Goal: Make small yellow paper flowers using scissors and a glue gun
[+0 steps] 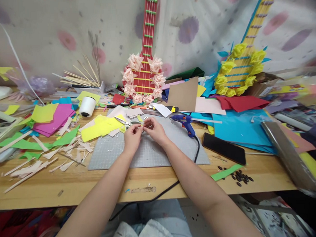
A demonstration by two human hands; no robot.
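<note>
Over the grey cutting mat (pixel 104 158), my left hand (pixel 132 137) and my right hand (pixel 155 131) meet fingertip to fingertip. Both are closed in a pinch around something tiny, perhaps a yellowish scrap, mostly hidden by the fingers. Scissors (pixel 123 121) lie just beyond my left hand, partly covered by it. Yellow paper (pixel 102 127) is spread to the left of the hands. A blue glue gun (pixel 185 123) with a glue stick in its back rests on the mat's right side, its black cable running down past my right forearm.
A red paper guitar (pixel 146 75) with pink flowers and a yellow one (pixel 242 66) lean at the back. A phone (pixel 224 148), dark oval beads (pixel 240 176) and blue sheets (pixel 240 130) lie right. Left are paper scraps (pixel 68 150), a white roll (pixel 87 106) and sticks (pixel 81 77).
</note>
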